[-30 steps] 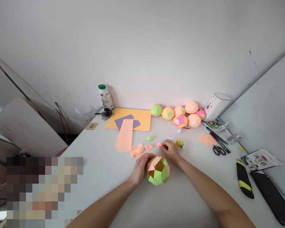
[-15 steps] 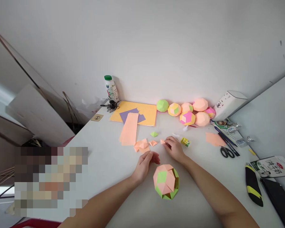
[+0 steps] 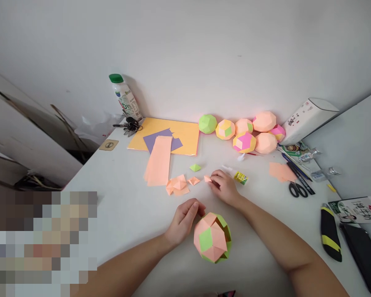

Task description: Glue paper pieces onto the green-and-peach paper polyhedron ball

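My right hand (image 3: pixel 225 187) pinches a small folded peach paper piece (image 3: pixel 207 178) by its right end, at the table surface. My left hand (image 3: pixel 184 218) has its fingers curled and the thumb laid along them; whatever they may hold is hidden. Just right of its fingertips sits a peach and green faceted paper ball (image 3: pixel 212 237), with openings on its right side. Whether those fingertips touch the ball I cannot tell. Left of the pinched piece lie another folded peach piece (image 3: pixel 193 181), a cluster of peach pieces (image 3: pixel 177 184) and a green folded piece (image 3: pixel 195 167).
Peach paper strips (image 3: pixel 160 161) overlap purple paper and a yellow sheet (image 3: pixel 188 140). Finished paper balls (image 3: pixel 244 142) line the wall. A glue tube (image 3: pixel 240 177) lies beside my right hand. Scissors (image 3: pixel 298 189), pens and a cutter (image 3: pixel 330 233) are at right; a bottle (image 3: pixel 125 97) and keys (image 3: pixel 131 125) at left.
The camera view has shifted and come closer. My left hand has moved nearer the paper ball. My right hand keeps its pinch on the small peach piece.
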The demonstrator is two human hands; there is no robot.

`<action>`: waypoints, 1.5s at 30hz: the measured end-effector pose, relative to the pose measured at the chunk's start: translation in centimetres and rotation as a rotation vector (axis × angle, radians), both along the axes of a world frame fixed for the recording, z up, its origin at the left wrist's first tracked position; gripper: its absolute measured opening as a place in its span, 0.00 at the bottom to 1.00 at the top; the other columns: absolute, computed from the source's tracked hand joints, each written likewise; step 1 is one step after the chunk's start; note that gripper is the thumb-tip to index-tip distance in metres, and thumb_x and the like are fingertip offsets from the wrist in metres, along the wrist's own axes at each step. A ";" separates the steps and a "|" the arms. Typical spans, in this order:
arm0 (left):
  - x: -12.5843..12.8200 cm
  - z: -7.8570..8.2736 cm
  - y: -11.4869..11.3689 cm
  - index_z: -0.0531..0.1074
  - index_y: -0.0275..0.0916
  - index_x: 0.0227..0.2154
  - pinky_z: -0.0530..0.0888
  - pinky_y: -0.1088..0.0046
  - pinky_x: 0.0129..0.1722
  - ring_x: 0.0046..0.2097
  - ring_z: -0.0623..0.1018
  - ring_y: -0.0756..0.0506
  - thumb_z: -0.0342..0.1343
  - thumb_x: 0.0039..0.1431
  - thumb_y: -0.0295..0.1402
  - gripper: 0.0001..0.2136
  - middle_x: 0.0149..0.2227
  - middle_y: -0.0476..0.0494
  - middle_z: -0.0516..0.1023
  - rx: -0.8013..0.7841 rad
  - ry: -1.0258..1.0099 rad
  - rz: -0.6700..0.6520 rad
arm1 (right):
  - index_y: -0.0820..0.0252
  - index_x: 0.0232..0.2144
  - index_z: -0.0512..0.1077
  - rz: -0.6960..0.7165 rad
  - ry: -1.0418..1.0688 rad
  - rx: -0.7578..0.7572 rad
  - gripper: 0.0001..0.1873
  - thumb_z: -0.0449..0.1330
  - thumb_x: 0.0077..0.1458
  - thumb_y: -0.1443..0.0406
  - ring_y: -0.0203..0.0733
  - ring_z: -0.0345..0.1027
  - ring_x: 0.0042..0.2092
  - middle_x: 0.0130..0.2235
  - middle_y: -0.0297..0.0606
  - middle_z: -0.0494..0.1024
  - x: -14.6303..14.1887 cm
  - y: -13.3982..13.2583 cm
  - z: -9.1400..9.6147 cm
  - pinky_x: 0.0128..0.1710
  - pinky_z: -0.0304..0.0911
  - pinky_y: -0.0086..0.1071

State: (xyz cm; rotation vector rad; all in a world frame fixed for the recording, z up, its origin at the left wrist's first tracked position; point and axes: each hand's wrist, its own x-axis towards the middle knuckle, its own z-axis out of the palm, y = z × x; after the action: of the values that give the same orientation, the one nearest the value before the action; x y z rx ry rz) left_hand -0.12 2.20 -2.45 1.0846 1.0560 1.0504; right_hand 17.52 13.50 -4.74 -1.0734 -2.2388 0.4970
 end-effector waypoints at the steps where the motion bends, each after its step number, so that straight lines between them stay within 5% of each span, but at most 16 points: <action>1: 0.0 0.0 0.0 0.71 0.38 0.27 0.68 0.70 0.34 0.32 0.72 0.46 0.45 0.63 0.45 0.18 0.28 0.45 0.72 -0.001 0.012 0.001 | 0.58 0.27 0.71 0.001 0.002 -0.009 0.10 0.54 0.58 0.65 0.38 0.65 0.30 0.36 0.40 0.73 0.0 0.0 0.0 0.31 0.61 0.33; 14: 0.0 -0.1 -0.1 0.70 0.38 0.27 0.67 0.70 0.33 0.32 0.70 0.46 0.44 0.64 0.45 0.19 0.27 0.44 0.71 -0.002 0.019 -0.012 | 0.58 0.22 0.68 -0.049 0.056 -0.066 0.12 0.54 0.57 0.65 0.38 0.64 0.28 0.31 0.37 0.72 -0.2 1.3 0.3 0.28 0.59 0.32; 27: 0.2 -0.3 0.4 0.69 0.38 0.25 0.67 0.70 0.32 0.30 0.69 0.47 0.44 0.63 0.47 0.20 0.26 0.45 0.70 0.039 0.013 0.004 | 0.57 0.31 0.72 -0.090 0.067 0.007 0.10 0.51 0.61 0.64 0.44 0.70 0.36 0.36 0.41 0.74 -0.3 1.9 0.1 0.37 0.66 0.36; 33: 0.2 -0.4 0.5 0.69 0.39 0.25 0.66 0.71 0.32 0.30 0.68 0.47 0.45 0.62 0.48 0.20 0.25 0.46 0.69 0.030 0.035 0.043 | 0.57 0.41 0.70 -0.121 0.046 0.023 0.10 0.52 0.60 0.64 0.38 0.66 0.26 0.42 0.43 0.74 -0.3 2.0 -0.2 0.34 0.67 0.37; 45: 0.0 -0.7 0.7 0.69 0.39 0.24 0.65 0.71 0.33 0.31 0.67 0.47 0.44 0.62 0.48 0.20 0.24 0.47 0.67 0.061 0.118 0.089 | 0.57 0.41 0.69 -0.119 0.035 0.055 0.09 0.52 0.59 0.67 0.38 0.67 0.27 0.42 0.42 0.74 -0.2 2.1 -0.5 0.33 0.67 0.36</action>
State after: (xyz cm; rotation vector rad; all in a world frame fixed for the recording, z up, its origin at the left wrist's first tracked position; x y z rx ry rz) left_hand -0.09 2.93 -3.17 1.1691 1.1817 1.1065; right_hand 17.31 15.57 -5.19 -1.1532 -2.1305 0.3991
